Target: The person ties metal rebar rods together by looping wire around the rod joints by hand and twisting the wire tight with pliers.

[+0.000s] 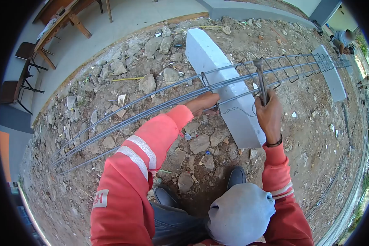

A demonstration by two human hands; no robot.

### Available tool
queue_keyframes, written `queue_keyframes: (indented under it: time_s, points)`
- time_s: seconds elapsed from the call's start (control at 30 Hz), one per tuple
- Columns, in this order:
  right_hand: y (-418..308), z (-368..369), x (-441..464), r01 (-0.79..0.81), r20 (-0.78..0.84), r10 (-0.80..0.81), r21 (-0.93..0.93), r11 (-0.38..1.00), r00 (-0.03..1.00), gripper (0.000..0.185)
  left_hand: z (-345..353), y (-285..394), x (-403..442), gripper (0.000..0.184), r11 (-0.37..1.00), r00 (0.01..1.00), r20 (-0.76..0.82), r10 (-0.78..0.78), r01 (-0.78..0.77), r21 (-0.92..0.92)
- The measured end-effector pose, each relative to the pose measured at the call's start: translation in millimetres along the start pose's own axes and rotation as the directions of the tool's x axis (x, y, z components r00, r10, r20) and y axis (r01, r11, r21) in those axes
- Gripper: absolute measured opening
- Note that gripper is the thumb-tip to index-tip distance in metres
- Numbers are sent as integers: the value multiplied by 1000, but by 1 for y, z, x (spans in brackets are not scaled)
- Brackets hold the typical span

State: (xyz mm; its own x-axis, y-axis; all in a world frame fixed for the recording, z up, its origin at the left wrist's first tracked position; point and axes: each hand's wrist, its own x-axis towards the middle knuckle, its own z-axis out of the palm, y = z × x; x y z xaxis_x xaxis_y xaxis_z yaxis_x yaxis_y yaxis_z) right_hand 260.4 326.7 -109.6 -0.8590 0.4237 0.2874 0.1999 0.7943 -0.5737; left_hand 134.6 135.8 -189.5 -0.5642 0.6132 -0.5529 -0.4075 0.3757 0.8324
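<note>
A long rebar cage of steel bars [151,98] with bent stirrups [293,69] crosses from lower left to upper right over a pale block [211,51]. My left hand [203,103] is closed on the rebar beside a stirrup [206,82], its fingertips partly hidden behind the bars. In my right hand [269,115] are metal pincers [261,76], gripped by the handles with their head pointing up past the bars. A thin tie wire [238,109] loops between my two hands across the block's face.
A second pale block [334,80] supports the far end, near another person [342,40]. Broken stones [199,143] and rubble litter the dirt around my shoes [236,177]. Wooden tables [55,30] and chairs [14,88] stand on the paved floor at upper left.
</note>
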Motion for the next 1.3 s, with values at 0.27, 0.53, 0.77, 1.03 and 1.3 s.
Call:
queue_keyframes:
  time_s: [0.27,0.53,0.77,1.03,1.3]
  points:
    - [41,38,-190,-261,417,187,128,957,889,26,-5,-18,22,31,997,1000,-9,0,0,71]
    - [29,-9,-167,-639,691,377,160,752,617,31,-1,-6,8,30,998,999,-44,12,-9,59]
    - [24,-30,-116,130,509,-132,39,991,850,27,0,-8,5,30,999,997,-63,38,-40,-25]
    - [29,15,-96,386,451,-347,4,922,823,28,2,-9,15,32,999,995,-102,17,-12,45]
    - [15,25,-98,355,448,-307,-23,935,840,25,3,-8,13,32,986,988,-145,56,-33,161]
